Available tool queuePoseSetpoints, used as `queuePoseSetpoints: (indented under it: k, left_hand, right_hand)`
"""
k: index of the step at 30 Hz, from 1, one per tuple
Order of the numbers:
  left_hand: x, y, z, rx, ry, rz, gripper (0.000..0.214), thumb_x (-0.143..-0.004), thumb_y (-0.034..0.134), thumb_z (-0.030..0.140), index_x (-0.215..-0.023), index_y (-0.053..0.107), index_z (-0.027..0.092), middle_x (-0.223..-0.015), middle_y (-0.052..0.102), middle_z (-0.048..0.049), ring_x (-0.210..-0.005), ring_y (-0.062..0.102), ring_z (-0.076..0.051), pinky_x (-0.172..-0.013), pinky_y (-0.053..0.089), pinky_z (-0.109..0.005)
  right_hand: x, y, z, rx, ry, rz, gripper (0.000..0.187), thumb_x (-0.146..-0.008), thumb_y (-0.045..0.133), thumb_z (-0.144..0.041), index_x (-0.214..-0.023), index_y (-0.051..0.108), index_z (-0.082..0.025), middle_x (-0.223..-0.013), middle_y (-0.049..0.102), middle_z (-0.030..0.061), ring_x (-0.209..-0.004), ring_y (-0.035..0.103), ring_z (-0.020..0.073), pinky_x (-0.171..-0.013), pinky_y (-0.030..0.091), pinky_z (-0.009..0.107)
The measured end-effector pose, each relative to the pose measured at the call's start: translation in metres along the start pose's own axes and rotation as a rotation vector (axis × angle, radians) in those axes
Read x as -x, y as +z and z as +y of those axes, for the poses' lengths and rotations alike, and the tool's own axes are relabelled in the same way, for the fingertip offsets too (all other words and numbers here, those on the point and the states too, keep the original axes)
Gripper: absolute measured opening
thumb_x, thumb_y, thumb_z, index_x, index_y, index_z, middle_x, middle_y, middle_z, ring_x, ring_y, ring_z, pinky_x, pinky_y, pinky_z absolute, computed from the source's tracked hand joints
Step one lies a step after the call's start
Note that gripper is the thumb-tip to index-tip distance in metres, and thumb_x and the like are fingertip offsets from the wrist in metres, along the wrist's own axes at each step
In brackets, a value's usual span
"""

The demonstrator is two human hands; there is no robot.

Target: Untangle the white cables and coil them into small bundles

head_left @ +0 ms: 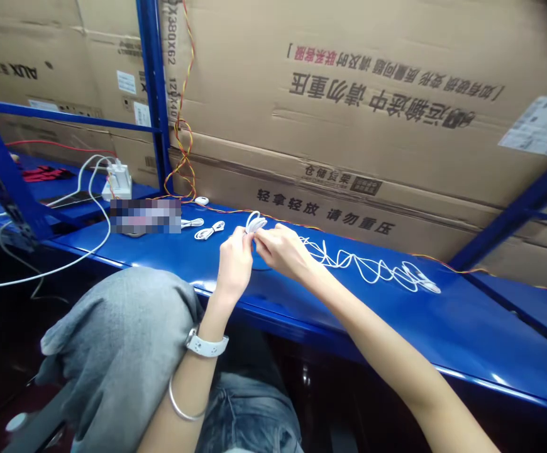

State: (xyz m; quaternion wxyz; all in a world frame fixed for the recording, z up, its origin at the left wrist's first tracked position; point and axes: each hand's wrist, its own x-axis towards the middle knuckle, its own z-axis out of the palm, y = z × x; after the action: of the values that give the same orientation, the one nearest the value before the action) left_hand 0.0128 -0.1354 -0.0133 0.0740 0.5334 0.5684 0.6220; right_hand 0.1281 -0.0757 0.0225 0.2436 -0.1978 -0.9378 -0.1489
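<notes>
White cable loop (255,222), pinched by left hand (234,264), right hand (280,248), 2 coiled cables (210,230) beside, blue shelf (349,308)

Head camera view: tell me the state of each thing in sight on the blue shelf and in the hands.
Left hand: pinching the white cable coil.
Right hand: pinching the same coil.
White cable coil: looped, held up between both hands.
Loose white cable: spread in slack loops on the shelf.
Two bundled white cables: coiled, lying on the shelf.
White charging unit: white cables plugged in.
Blue steel shelf: bearing the cables.
</notes>
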Motion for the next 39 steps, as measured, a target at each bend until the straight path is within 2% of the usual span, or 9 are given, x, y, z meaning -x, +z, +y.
queuePoseSetpoints:
  k: [3, 9, 12, 17, 21, 28, 33, 36, 39]
  left_hand:
    - [0.000, 0.004, -0.004, -0.087, 0.060, -0.015, 0.020, -0.094, 0.041, 0.020, -0.075, 0.047, 0.020, -0.067, 0.053, -0.0017, -0.066, 0.052, -0.017, -0.065, 0.034, -0.026]
    - [-0.003, 0.006, -0.009, -0.133, 0.127, -0.131, 0.018, -0.094, 0.042, 0.020, -0.078, 0.049, 0.020, -0.074, 0.056, -0.0043, -0.074, 0.055, -0.020, -0.070, 0.038, -0.028]
    - [-0.001, 0.007, -0.010, -0.160, 0.158, -0.160, 0.014, -0.093, 0.043, 0.018, -0.083, 0.052, 0.020, -0.081, 0.058, -0.0065, -0.079, 0.057, -0.021, -0.072, 0.040, -0.028]
    - [0.005, 0.010, -0.012, -0.334, 0.135, -0.229, 0.017, -0.091, 0.039, 0.010, -0.086, 0.053, 0.019, -0.085, 0.059, -0.0082, -0.080, 0.059, -0.021, -0.068, 0.039, -0.026]
    - [0.005, 0.009, -0.009, -0.434, 0.151, -0.201, 0.018, -0.095, 0.038, 0.018, -0.091, 0.055, 0.018, -0.083, 0.061, -0.0083, -0.077, 0.061, -0.020, -0.065, 0.038, -0.025]
    - [0.002, 0.011, -0.012, -0.273, 0.181, -0.165, 0.025, -0.094, 0.042, 0.028, -0.079, 0.058, 0.017, -0.072, 0.060, -0.0078, -0.065, 0.056, -0.019, -0.061, 0.033, -0.026]
    - [0.004, 0.006, -0.005, 0.018, 0.149, -0.274, 0.028, -0.092, 0.048, 0.034, -0.070, 0.056, 0.017, -0.057, 0.050, 0.0011, -0.052, 0.041, -0.012, -0.055, 0.027, -0.024]
    - [0.006, 0.004, 0.000, 0.134, 0.130, -0.350, 0.030, -0.091, 0.048, 0.037, -0.072, 0.057, 0.016, -0.059, 0.052, 0.0020, -0.053, 0.040, -0.011, -0.054, 0.027, -0.023]
    - [0.007, 0.005, 0.002, 0.165, 0.160, -0.426, 0.026, -0.090, 0.050, 0.035, -0.077, 0.061, 0.016, -0.065, 0.059, 0.0005, -0.058, 0.047, -0.012, -0.057, 0.032, -0.022]
  right_hand:
    - [-0.001, -0.006, 0.004, -0.003, 0.050, -0.034, 0.028, -0.091, 0.037, -0.020, -0.083, 0.063, -0.012, -0.070, 0.063, 0.0086, -0.057, 0.046, 0.0145, -0.064, 0.029, 0.028]
    - [-0.004, -0.015, 0.009, -0.269, 0.217, -0.052, 0.029, -0.086, 0.040, -0.017, -0.069, 0.064, -0.015, -0.061, 0.059, 0.0019, -0.053, 0.042, 0.0111, -0.057, 0.026, 0.025]
    - [-0.004, -0.016, 0.006, -0.238, 0.243, -0.082, 0.028, -0.084, 0.042, -0.017, -0.064, 0.062, -0.015, -0.058, 0.058, 0.0023, -0.052, 0.041, 0.0112, -0.055, 0.025, 0.026]
    - [-0.001, -0.011, -0.002, -0.025, 0.221, -0.143, 0.031, -0.087, 0.043, -0.021, -0.062, 0.061, -0.014, -0.063, 0.062, 0.0082, -0.052, 0.044, 0.0134, -0.055, 0.021, 0.029]
    - [-0.001, -0.011, 0.000, -0.054, 0.211, -0.110, 0.034, -0.090, 0.042, -0.024, -0.063, 0.061, -0.016, -0.064, 0.063, 0.0073, -0.055, 0.048, 0.0139, -0.056, 0.022, 0.029]
    - [-0.007, -0.024, 0.008, 0.011, 0.118, -0.013, 0.036, -0.093, 0.046, -0.036, -0.066, 0.059, -0.017, -0.065, 0.061, 0.0063, -0.061, 0.049, 0.0148, -0.061, 0.024, 0.029]
    - [-0.010, -0.050, 0.022, -0.338, 0.069, 0.015, 0.027, -0.087, 0.058, -0.041, -0.076, 0.062, -0.017, -0.080, 0.063, 0.0049, -0.075, 0.052, 0.0153, -0.069, 0.034, 0.026]
    - [-0.008, -0.065, 0.030, -0.603, 0.062, -0.133, 0.024, -0.084, 0.060, -0.040, -0.079, 0.064, -0.017, -0.081, 0.064, 0.0040, -0.075, 0.054, 0.0150, -0.069, 0.038, 0.026]
    - [-0.005, -0.070, 0.032, -0.735, 0.072, -0.271, 0.021, -0.081, 0.062, -0.036, -0.075, 0.065, -0.016, -0.073, 0.063, 0.0024, -0.069, 0.054, 0.0136, -0.064, 0.039, 0.025]
